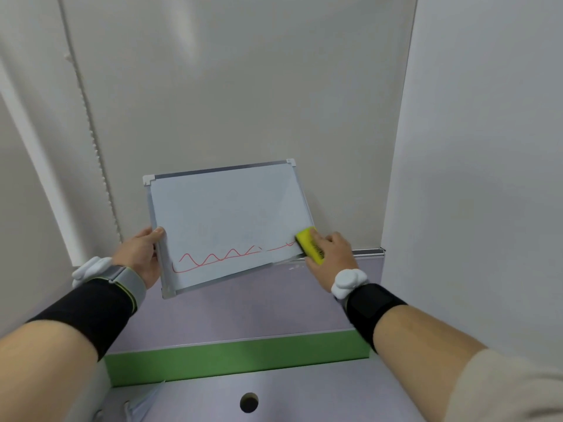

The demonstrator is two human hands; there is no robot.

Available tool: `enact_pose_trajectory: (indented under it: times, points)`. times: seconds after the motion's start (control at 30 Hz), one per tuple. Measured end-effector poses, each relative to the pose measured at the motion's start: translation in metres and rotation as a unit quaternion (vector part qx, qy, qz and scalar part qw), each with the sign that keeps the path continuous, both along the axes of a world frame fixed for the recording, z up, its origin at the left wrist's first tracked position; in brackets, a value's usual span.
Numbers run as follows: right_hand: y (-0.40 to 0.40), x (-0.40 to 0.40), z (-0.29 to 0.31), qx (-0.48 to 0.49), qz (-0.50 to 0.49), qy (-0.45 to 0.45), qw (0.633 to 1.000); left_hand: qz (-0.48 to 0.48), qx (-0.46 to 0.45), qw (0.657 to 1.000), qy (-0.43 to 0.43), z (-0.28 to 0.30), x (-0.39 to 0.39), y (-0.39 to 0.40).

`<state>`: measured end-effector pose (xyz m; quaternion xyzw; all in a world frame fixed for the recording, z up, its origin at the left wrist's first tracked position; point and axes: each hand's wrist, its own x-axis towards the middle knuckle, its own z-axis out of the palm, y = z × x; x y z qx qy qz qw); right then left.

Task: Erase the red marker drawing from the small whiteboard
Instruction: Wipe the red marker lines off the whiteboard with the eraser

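Whiteboard [225, 220]: centre of frame, tilted, above the counter [243, 306]. Judged light, stiff, slick-faced; best held by its metal frame. Left hand [143, 257] clamped its left edge. Right hand [330, 252] gripped a yellow eraser [307, 243], judged soft, at the red drawing's [213, 258] right end.

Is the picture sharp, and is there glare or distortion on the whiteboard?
Head view: even, soft light; no strong glare on the whiteboard; red drawing readable; the yellow eraser and right hand slightly blurred; wide-angle bending at the wall edges.
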<state>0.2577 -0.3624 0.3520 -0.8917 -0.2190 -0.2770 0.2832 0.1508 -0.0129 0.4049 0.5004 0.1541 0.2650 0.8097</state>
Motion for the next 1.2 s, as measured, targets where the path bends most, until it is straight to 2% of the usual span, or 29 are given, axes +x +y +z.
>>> enact_pose_trajectory:
  times: [0.1,0.23,0.3,0.47,0.53,0.7,0.77,0.83,0.93,1.03,1.2]
  points:
    - [-0.007,0.0,-0.004,-0.016,-0.037,0.018,0.999,0.01,0.008,1.0,0.006,0.0,0.0,0.001]
    - [0.034,-0.025,-0.022,-0.068,0.075,-0.005,0.995,0.014,0.014,1.0,0.013,-0.002,0.002,-0.002]
    - [0.042,-0.027,-0.023,-0.086,0.094,-0.017,0.992,0.012,0.013,1.0,0.013,-0.002,0.002,-0.002]
    - [0.006,0.001,-0.003,-0.007,-0.015,0.011,1.0,0.011,0.002,1.0,0.005,0.0,-0.001,0.001]
    - [0.01,-0.004,-0.003,-0.014,-0.017,0.008,1.0,0.011,0.0,1.0,-0.001,0.002,-0.001,-0.001]
    - [0.082,-0.05,-0.024,-0.055,0.126,-0.03,0.99,-0.001,0.004,1.0,-0.001,0.001,0.004,-0.011]
    - [0.094,-0.055,-0.024,-0.066,0.153,-0.042,0.985,-0.01,0.005,1.0,-0.004,0.001,0.003,-0.013]
    - [0.083,-0.044,-0.014,-0.048,0.134,-0.043,0.989,-0.004,0.003,1.0,-0.004,0.001,0.0,-0.009]
    - [0.044,-0.014,-0.001,0.003,0.047,-0.018,0.999,0.013,0.003,1.0,-0.009,0.0,-0.005,0.002]
    - [0.027,-0.006,-0.002,0.0,-0.007,0.017,1.0,0.019,0.003,1.0,-0.009,0.0,-0.005,0.003]
    - [0.092,-0.051,-0.019,-0.064,0.122,-0.025,0.99,0.013,0.002,1.0,0.003,-0.001,0.002,-0.013]
